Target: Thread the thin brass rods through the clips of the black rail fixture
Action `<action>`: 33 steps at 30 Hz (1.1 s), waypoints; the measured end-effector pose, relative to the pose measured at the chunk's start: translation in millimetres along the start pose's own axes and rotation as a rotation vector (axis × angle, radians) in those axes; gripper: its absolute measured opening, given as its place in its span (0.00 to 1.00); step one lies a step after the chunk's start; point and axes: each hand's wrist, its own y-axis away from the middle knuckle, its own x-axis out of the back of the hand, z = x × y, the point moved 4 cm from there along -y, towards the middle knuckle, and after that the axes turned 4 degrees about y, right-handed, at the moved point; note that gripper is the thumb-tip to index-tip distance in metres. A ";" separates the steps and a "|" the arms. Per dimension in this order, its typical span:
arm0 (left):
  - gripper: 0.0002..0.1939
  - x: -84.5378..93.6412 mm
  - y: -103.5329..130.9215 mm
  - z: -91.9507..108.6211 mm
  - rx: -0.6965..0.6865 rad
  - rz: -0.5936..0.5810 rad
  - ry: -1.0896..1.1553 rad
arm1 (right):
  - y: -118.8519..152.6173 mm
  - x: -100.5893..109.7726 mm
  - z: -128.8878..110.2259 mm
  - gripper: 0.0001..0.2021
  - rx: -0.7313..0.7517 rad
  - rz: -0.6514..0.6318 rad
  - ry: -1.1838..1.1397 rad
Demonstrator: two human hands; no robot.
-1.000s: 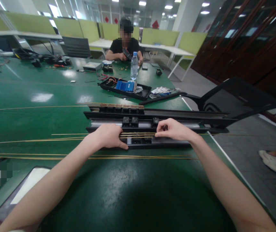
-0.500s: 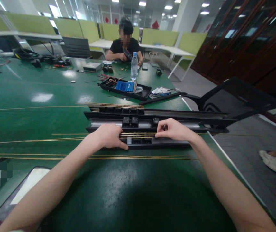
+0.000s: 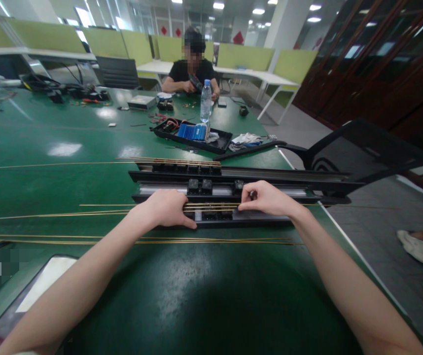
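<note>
My left hand (image 3: 169, 208) is wrapped over the left part of the nearest black rail (image 3: 248, 224), its thumb on the front edge. My right hand (image 3: 262, 198) is closed in a pinch at the ends of thin brass rods (image 3: 211, 210) that run along this rail; how many it grips I cannot tell. Small black blocks (image 3: 217, 216) sit in the channel between my hands, below the rods. Just behind lies a second black rail (image 3: 170, 189) with several black blocks (image 3: 206, 186). The undersides of my fingers are hidden.
More loose brass rods (image 3: 211, 240) lie in front on the green table (image 3: 123, 301). Another rail (image 3: 281, 173) with rods lies behind. Beyond are a black tray (image 3: 219, 146), a water bottle (image 3: 205, 102) and a seated person (image 3: 176, 74). A chair (image 3: 374, 148) stands at the right.
My hands stay in the same places on the rail and rods. The person across the table has shifted the head slightly.
</note>
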 end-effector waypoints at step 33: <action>0.37 0.9 0.5 1.0 0.002 -0.008 0.017 | 0.1 2.1 0.2 0.14 0.090 0.013 0.065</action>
